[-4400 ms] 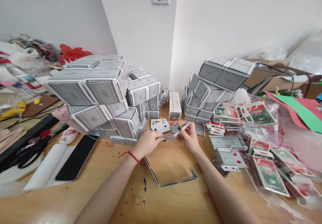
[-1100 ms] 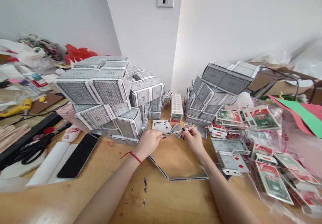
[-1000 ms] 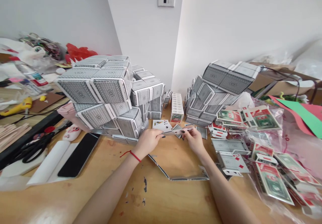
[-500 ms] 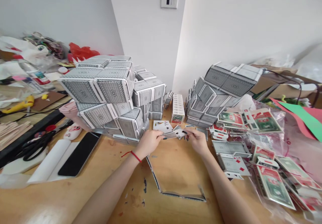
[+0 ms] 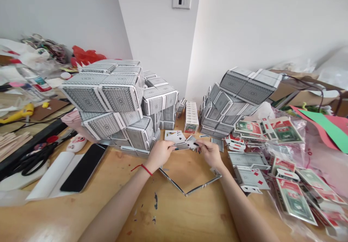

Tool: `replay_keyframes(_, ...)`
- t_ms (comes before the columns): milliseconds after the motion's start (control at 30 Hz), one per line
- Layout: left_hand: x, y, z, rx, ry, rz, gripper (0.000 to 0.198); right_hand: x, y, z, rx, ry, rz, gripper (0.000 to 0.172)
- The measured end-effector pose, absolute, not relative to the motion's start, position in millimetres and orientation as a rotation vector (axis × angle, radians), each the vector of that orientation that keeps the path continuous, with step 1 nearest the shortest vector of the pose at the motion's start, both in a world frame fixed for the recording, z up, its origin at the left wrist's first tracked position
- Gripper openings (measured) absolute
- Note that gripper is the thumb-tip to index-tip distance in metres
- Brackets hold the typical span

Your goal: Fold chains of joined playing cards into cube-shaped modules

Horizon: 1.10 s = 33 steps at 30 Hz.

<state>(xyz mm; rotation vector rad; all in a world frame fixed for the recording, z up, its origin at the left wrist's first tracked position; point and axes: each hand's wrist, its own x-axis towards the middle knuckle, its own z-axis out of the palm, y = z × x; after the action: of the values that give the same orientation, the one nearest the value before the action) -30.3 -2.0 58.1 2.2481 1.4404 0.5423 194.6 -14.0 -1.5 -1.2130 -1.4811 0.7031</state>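
Between both hands [image 5: 161, 152], pinched cards [image 5: 183, 146].

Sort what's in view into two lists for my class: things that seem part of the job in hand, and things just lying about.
Seemingly part of the job:
playing cards, pinched by the left hand and right hand
face-up cards just beyond
bent strip
stacked card blocks

Probably just lying about:
black phone
wooden sticks
labelled bottle
red plastic bag
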Motion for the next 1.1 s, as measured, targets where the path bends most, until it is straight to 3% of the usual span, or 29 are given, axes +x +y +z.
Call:
replay_keyframes(433,-32,-1,59,2.155,1.349,0.508,0.023,199,-16,6,-1.174,-1.538,0.827,0.025)
replay_keyframes(1100,-26,-3,57,2.148,1.429,0.496,0.024,195,-12,-6,-1.185,-1.623,0.752,0.023)
